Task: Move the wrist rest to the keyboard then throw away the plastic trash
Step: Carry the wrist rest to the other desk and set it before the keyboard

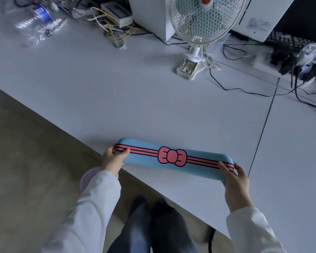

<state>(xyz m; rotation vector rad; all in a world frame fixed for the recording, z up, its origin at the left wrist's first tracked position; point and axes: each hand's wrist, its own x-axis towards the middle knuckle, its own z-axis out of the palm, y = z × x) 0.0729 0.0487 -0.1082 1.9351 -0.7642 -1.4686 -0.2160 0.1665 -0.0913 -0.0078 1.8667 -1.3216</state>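
The long light-blue wrist rest [144,160] with pink stripes and a pink bow lies at the near edge of the white desk [117,99]. My left hand [112,159] grips its left end and my right hand [234,181] grips its right end. A black keyboard [285,40] shows partly at the far right, behind cables. Crumpled clear plastic bottles [35,22] with a blue label lie at the far left of the desk.
A white clip-on fan [202,21] stands at the desk's back centre with its clamp [188,67] on the surface. Tangled cables [106,21] and a white box [148,13] sit behind. Black wires [244,88] run across the right side. Floor [26,161] lies left.
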